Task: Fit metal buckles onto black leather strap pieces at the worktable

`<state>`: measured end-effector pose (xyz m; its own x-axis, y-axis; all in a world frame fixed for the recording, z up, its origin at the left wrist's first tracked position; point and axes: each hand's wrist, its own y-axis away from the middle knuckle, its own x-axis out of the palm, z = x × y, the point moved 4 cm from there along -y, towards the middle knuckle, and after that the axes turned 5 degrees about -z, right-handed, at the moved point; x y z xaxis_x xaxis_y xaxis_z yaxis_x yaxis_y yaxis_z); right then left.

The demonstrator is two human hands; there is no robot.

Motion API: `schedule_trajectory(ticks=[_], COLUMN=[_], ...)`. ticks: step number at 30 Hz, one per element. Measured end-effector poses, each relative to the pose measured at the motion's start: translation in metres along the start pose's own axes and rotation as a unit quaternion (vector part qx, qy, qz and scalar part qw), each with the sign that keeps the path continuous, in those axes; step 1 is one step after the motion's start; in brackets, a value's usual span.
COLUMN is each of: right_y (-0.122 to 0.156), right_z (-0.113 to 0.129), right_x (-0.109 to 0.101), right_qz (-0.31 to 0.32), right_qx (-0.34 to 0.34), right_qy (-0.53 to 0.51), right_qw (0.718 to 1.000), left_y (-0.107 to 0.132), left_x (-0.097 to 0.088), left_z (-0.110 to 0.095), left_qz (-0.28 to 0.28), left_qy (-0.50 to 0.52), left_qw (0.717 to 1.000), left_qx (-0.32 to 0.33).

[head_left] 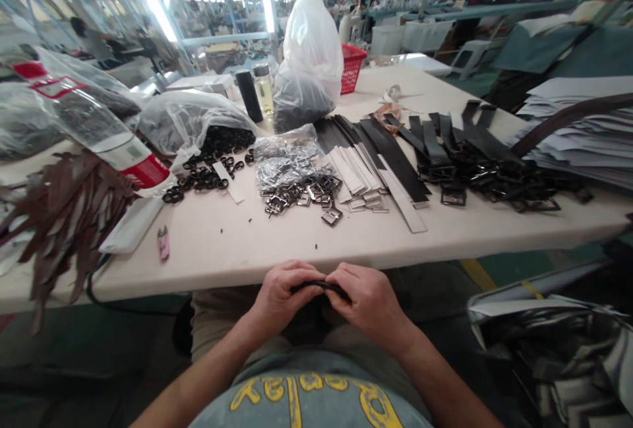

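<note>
A short black strap, bent in a slight arch, is gripped between my two hands at the table's front edge. My left hand pinches one end, and my right hand has its fingers closed round the other. Part of the strap is hidden by the fingers. On the table beyond lie loose metal buckles, black strips with pale undersides and a pile of black straps with buckles attached. Black loops spill from a clear plastic bag at the left.
Pink thread snips and a large plastic bottle are at the left, beside brown strips. A tall white bag and a red basket stand at the back. Stacked sheets sit right; a filled bag stands below.
</note>
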<state>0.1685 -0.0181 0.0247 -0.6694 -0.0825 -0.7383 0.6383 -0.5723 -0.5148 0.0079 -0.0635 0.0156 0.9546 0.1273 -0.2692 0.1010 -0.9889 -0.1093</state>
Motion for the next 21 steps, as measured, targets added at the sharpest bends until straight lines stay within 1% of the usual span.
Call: schedule_trajectory(ticks=[2, 6, 7, 9, 11, 12, 13, 14, 16, 17, 19, 21], right_y=[-0.001, -0.004, -0.005, -0.004, -0.003, -0.002, -0.002, -0.001, -0.001, -0.001, -0.001, 0.0], right_z=[0.002, 0.003, 0.001, -0.007, -0.019, -0.024, -0.028, -0.03, -0.029, -0.027, -0.02, -0.016], right_x=[-0.002, -0.003, -0.004, -0.007, -0.013, -0.017, -0.021, -0.024, -0.025, -0.024, -0.019, -0.013], right_qz=[-0.004, -0.006, -0.006, -0.012, -0.038, -0.057, -0.074, -0.086, -0.088, -0.08, -0.068, -0.076], right_qx=[-0.002, -0.001, 0.005, 0.027, 0.055, 0.066, 0.074, 0.076, 0.07, 0.064, 0.059, 0.073], right_qy=[0.0, -0.006, -0.009, -0.005, 0.014, 0.023, 0.029, 0.028, 0.007, -0.008, -0.031, -0.04], right_qw=[1.0, 1.0, 1.0, 1.0, 0.998, 0.996, 0.994, 0.993, 0.994, 0.995, 0.995, 0.994], left_y=[0.0, -0.001, -0.001, 0.0, 0.001, 0.001, 0.0, 0.0, -0.002, -0.004, -0.006, -0.009], left_x=[0.002, 0.004, 0.001, -0.009, -0.023, -0.028, -0.03, -0.029, -0.022, -0.017, -0.007, 0.001], left_z=[0.0, -0.002, -0.003, -0.006, -0.009, -0.009, -0.01, -0.01, -0.008, -0.006, -0.003, 0.0], left_qz=[-0.013, -0.058, -0.074, -0.126, -0.171, -0.171, -0.152, -0.12, -0.051, -0.035, -0.036, -0.052], left_qy=[0.032, 0.086, 0.088, 0.081, 0.076, 0.073, 0.066, 0.058, 0.048, 0.052, 0.084, 0.127], left_qw=[0.999, 0.995, 0.993, 0.989, 0.982, 0.982, 0.986, 0.991, 0.997, 0.997, 0.991, 0.981], left_qx=[-0.01, -0.012, -0.007, 0.015, 0.036, 0.039, 0.033, 0.02, -0.025, -0.052, -0.102, -0.137])
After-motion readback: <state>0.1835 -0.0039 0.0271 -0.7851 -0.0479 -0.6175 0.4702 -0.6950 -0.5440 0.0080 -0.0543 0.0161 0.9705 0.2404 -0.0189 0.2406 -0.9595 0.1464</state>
